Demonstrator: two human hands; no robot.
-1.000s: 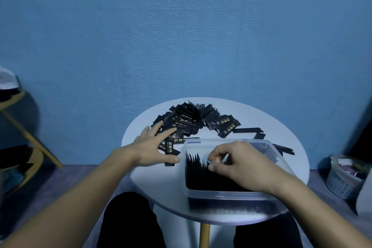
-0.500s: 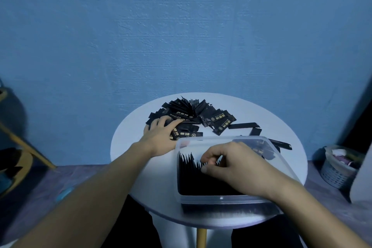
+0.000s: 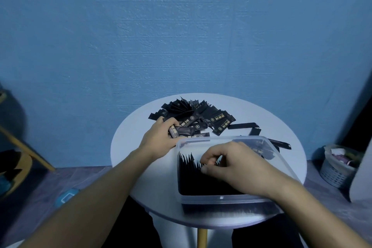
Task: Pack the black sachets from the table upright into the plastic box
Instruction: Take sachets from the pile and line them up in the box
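I am grasping 1 black sachet (image 3: pixel 182 131) in my left grip (image 3: pixel 161 137), fingers curling round it at the near edge of the pile of black sachets (image 3: pixel 201 113). That pile is lying fanned out at 12 o'clock on the counter (image 3: pixel 130 147). My right grip (image 3: pixel 235 163) is reaching into the plastic box (image 3: pixel 221 199), thumb and curled fingers pinching the tops of the upright sachets (image 3: pixel 191 179) standing packed in its left part. The box is clear, with rounded corners, and is sitting at 5 o'clock on the counter. A few loose sachets (image 3: pixel 243 126) are lying flat beyond it at 2 o'clock. Each sachet is showing as a slim, glossy black strip with serrated ends.

The counter is round and white, standing on a wooden leg (image 3: pixel 202 237) before a textured blue wall (image 3: pixel 181 36). A woven basket (image 3: pixel 336 171) is sitting on the floor (image 3: pixel 80 177) at 3 o'clock, and a wooden frame (image 3: pixel 24 147) is standing at 9 o'clock.

Gold print is showing on the sachets, too small for me to read.
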